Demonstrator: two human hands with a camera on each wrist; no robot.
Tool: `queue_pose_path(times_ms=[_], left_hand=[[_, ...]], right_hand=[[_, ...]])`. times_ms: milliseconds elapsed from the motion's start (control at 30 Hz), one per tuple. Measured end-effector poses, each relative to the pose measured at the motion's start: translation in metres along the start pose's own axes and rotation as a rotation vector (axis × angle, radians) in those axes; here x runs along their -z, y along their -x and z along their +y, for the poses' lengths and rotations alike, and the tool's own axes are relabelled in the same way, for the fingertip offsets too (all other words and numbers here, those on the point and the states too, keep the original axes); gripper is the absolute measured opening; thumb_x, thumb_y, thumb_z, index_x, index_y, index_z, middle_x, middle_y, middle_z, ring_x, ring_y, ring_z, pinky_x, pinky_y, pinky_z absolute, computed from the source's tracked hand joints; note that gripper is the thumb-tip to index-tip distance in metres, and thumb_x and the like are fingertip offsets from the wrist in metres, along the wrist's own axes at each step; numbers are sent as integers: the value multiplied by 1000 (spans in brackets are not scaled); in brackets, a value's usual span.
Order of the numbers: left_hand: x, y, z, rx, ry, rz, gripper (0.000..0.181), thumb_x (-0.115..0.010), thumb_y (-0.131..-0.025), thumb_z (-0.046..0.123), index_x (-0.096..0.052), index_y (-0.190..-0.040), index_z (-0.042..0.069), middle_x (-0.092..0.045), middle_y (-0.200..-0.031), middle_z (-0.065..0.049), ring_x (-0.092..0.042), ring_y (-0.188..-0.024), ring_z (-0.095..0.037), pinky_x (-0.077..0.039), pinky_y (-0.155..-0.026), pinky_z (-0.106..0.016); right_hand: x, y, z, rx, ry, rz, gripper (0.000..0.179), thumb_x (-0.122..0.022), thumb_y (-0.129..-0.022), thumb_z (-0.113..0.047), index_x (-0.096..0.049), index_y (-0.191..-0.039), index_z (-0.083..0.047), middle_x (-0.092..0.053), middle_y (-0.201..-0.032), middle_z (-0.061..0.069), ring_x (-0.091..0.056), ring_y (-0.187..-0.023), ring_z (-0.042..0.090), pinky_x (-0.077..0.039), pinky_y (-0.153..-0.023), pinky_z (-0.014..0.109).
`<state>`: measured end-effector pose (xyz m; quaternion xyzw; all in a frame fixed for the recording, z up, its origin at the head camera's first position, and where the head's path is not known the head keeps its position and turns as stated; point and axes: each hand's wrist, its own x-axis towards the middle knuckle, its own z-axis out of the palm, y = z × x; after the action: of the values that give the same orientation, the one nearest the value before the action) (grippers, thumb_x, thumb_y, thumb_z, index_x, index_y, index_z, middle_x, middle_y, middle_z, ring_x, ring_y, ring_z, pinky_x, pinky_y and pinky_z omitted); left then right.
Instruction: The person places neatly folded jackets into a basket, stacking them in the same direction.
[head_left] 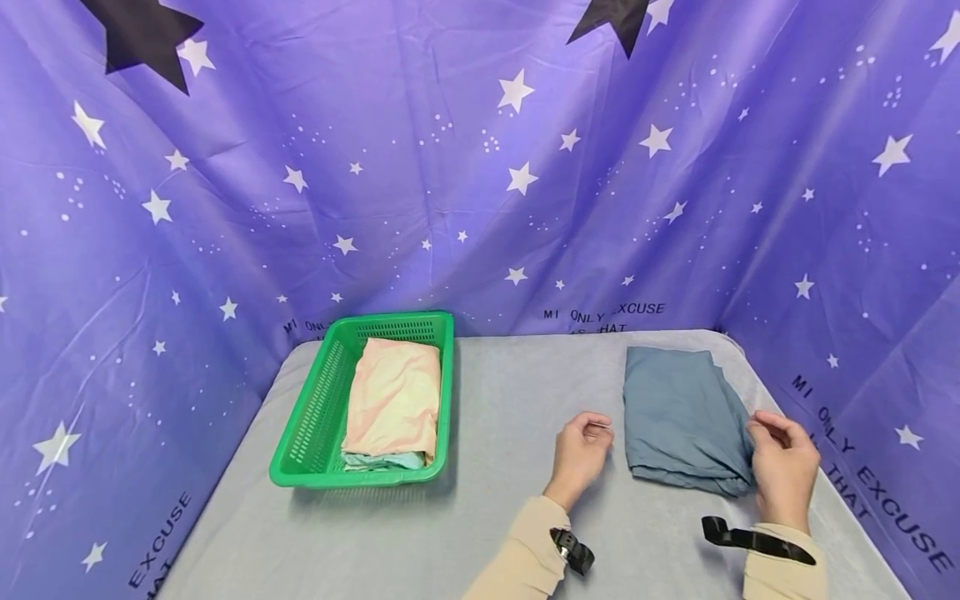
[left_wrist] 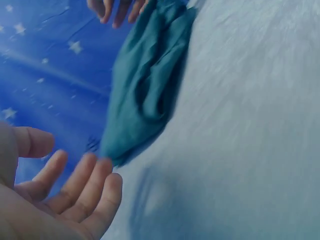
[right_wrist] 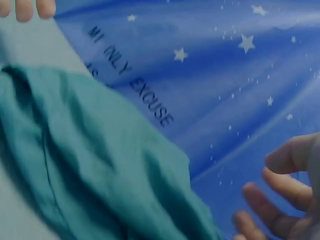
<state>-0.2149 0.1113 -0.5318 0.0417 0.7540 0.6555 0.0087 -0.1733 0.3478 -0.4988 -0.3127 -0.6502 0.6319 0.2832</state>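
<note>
A folded blue-grey cloth [head_left: 678, 421] lies flat at the right side of the table, its near edge showing stacked layers. Just left of it hovers my left hand [head_left: 582, 454], fingers loosely bent with nothing between them. In the left wrist view that hand [left_wrist: 70, 195] has its fingers spread, apart from the cloth [left_wrist: 145, 85]. My right hand [head_left: 786, 467] is beside the cloth's right edge. The right wrist view shows this hand's fingers [right_wrist: 265, 207] relaxed and holding nothing, with a gap to the cloth [right_wrist: 100, 155].
A green plastic basket [head_left: 303, 471] stands at the left of the grey-covered table [head_left: 517, 400]. Inside it a folded pink cloth [head_left: 395, 396] lies on top of a light teal one [head_left: 384, 461]. Purple star-printed curtains [head_left: 450, 167] enclose the back and sides.
</note>
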Motion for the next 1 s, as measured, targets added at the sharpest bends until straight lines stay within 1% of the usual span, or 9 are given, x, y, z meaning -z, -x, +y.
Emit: queue_pose_path(times_ms=[67, 167, 233, 300, 400, 500, 667, 867, 1000], left_hand=[[-10, 1, -1, 36, -32, 2, 17, -71, -90, 11, -75, -107, 9, -75, -84, 5, -67, -73, -1, -51, -67, -18], [-23, 1, -1, 92, -78, -5, 26, -71, -90, 14, -72, -116, 12, -76, -92, 5, -72, -82, -5, -54, -72, -22], [-30, 0, 0, 122, -100, -16, 32, -71, -91, 16, -70, -122, 14, -76, -99, 3, -73, -88, -9, -55, -76, -25], [-36, -1, 0, 144, -97, -28, 35, -72, -91, 17, -68, -126, 15, -76, -103, 2, -74, -92, -12, -56, -79, -27], [-41, -4, -1, 160, -65, -41, 39, -74, -89, 19, -67, -127, 15, -77, -102, 0, -73, -91, -11, -57, -79, -27], [-44, -7, -4, 170, -25, -65, 43, -78, -87, 21, -66, -128, 16, -76, -100, 2, -71, -88, -9, -56, -78, -27], [-45, -13, -13, 188, 4, -107, 43, -77, -89, 30, -65, -130, 21, -76, -105, 3, -69, -94, -8, -55, -84, -29], [-45, -25, -21, 203, 13, -99, 34, -72, -93, 37, -70, -123, 22, -77, -106, 3, -70, -101, -12, -54, -89, -32], [-45, -30, -22, 223, 31, -114, 29, -69, -95, 37, -73, -120, 21, -75, -104, 6, -68, -99, -10, -54, -89, -34]], right_hand=[[4, -2, 5, -38, 154, -22, 21, -64, -97, -16, -70, -117, -14, -57, -88, -26, -49, -83, -5, -38, -71, 7], [8, -7, 11, -76, 356, -110, 48, -60, -100, -29, -55, -142, -7, -62, -120, -6, -49, -99, 5, -38, -80, 14], [9, -10, 15, -94, 410, -178, 64, -56, -101, -33, -40, -154, -1, -52, -144, 14, -49, -117, 21, -40, -93, 23], [10, -13, 18, -114, 436, -244, 73, -52, -102, -36, -27, -159, 1, -33, -160, 27, -41, -135, 37, -40, -108, 36], [10, -17, 23, -133, 436, -316, 80, -49, -103, -38, -15, -161, 4, -22, -162, 35, -28, -147, 48, -29, -121, 54], [9, -20, 27, -141, 449, -350, 83, -47, -104, -41, -10, -161, 5, -14, -164, 37, -21, -151, 52, -23, -122, 62], [8, -23, 32, -152, 477, -339, 85, -48, -103, -45, -10, -161, 5, -11, -165, 36, -17, -151, 54, -21, -121, 66], [6, -26, 35, -127, 502, -359, 84, -46, -104, -46, -14, -160, 7, -18, -161, 39, -22, -149, 54, -24, -121, 64], [4, -24, 36, -118, 503, -395, 83, -46, -104, -45, -17, -157, 11, -24, -158, 41, -28, -144, 53, -26, -119, 63]])
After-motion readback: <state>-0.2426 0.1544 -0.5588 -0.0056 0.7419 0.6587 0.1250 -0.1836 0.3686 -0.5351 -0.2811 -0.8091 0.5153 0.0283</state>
